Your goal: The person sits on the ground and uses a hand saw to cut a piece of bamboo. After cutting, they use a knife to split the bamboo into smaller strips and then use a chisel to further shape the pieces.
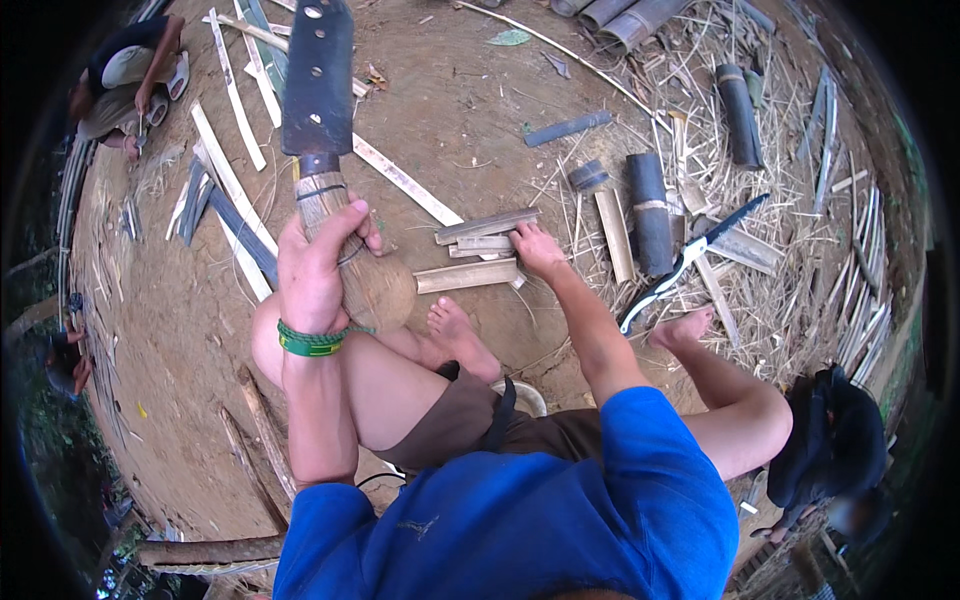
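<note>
My left hand (318,262) is closed around the wooden handle (385,290) of a machete, whose broad dark blade (317,80) points away from me. Several short split bamboo pieces (490,222) lie together on the dirt in front of my feet. My right hand (540,248) reaches down to them, its fingers curled at the right end of one piece; the fingertips are partly hidden. Just below, another split bamboo piece (465,277) lies hollow side up. To the right of my right hand, a folding saw (690,262) with a white and black handle leans across bamboo scraps.
Dark bamboo tubes (650,215) and a split length (614,235) lie at right among straw-like shavings. Long pale bamboo strips (235,190) are spread at left. One person (135,65) crouches at far left; another in dark clothes (825,440) is at lower right. Sticks (262,425) lie beside my left leg.
</note>
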`<state>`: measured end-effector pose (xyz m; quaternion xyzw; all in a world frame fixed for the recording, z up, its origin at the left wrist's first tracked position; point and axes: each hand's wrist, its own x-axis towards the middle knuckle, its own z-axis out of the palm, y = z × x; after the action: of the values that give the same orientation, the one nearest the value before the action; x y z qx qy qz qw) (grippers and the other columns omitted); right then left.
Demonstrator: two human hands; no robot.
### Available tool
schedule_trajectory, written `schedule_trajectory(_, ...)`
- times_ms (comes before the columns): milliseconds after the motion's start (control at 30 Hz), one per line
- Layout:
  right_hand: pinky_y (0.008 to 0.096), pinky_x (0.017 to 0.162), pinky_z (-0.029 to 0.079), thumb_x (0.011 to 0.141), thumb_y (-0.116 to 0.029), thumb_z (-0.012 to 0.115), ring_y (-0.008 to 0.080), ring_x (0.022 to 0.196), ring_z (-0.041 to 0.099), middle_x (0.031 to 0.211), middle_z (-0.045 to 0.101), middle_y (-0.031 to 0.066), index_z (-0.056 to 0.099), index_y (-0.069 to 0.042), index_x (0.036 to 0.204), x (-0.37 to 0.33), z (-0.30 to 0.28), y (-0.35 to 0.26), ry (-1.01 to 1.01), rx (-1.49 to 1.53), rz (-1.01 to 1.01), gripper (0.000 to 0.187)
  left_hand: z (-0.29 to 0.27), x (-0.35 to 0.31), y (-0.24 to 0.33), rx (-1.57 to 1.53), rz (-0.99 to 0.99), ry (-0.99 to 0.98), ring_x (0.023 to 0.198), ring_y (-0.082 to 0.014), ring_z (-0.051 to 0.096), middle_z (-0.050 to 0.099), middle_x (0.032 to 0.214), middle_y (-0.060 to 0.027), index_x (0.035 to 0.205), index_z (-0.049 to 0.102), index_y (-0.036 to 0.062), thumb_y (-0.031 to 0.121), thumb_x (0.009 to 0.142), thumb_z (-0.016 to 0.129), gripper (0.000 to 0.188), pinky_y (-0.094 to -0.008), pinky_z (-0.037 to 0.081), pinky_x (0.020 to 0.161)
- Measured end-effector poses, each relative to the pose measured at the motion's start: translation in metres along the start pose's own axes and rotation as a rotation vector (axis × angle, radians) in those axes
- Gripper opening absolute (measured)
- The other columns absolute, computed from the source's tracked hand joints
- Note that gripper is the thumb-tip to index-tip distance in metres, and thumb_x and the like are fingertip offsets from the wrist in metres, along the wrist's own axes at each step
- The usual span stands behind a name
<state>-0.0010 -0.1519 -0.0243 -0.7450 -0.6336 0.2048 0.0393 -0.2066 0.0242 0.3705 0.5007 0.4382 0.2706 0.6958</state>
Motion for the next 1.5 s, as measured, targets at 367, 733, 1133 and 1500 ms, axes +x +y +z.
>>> schedule_trajectory(367, 0.0454, 0.094, 0.055, 0.09, -0.011, 0.057, 0.0331, 0.121, 0.057, 0.124, 0.058, 0.0136, 0.059, -0.007, 0.114, 0.033, -0.025, -0.023, 0.118, 0.074, -0.045, 0.024, -0.005, -0.001, 0.002, -0.167, -0.101, -0.028, 0.07, -0.0168, 0.063, 0.061, 0.081, -0.0073, 0.107, 0.06, -0.0029, 0.008, 0.093, 0.067, 0.019, -0.0288, 0.052, 0.065)
schedule_trajectory(733, 0.0518, 0.078, 0.056, 0.09, -0.021, 0.069, 0.0411, 0.094, 0.069, 0.102, 0.069, 0.0198, 0.058, -0.008, 0.111, 0.059, -0.104, -0.012, 0.076, 0.209, -0.012, 0.027, 0.006, -0.001, -0.001, -0.195, -0.081, -0.05, 0.069, -0.0168, 0.063, 0.06, 0.08, -0.0068, 0.105, 0.06, -0.0019, 0.008, 0.094, 0.067, 0.017, -0.0292, 0.052, 0.064)
schedule_trajectory(1133, 0.048, 0.091, 0.056, 0.085, -0.013, 0.065, 0.0339, 0.111, 0.064, 0.12, 0.064, 0.0166, 0.064, -0.006, 0.116, 0.039, -0.017, -0.035, 0.195, 0.017, 0.113, 0.032, 0.01, 0.006, -0.007, -0.165, -0.065, -0.078, 0.068, -0.0159, 0.063, 0.062, 0.079, -0.0063, 0.102, 0.062, -0.001, 0.009, 0.093, 0.069, 0.016, -0.0289, 0.052, 0.062)
schedule_trajectory(1500, 0.0542, 0.079, 0.054, 0.085, -0.011, 0.069, 0.0458, 0.092, 0.064, 0.109, 0.059, 0.02, 0.058, -0.006, 0.111, -0.042, -0.065, -0.02, 0.648, 0.44, 0.567, 0.028, 0.051, 0.006, -0.075, 0.24, 0.016, -0.125, 0.064, -0.0135, 0.062, 0.063, 0.075, -0.0052, 0.094, 0.062, 0.0009, 0.011, 0.092, 0.068, 0.011, -0.0277, 0.05, 0.059)
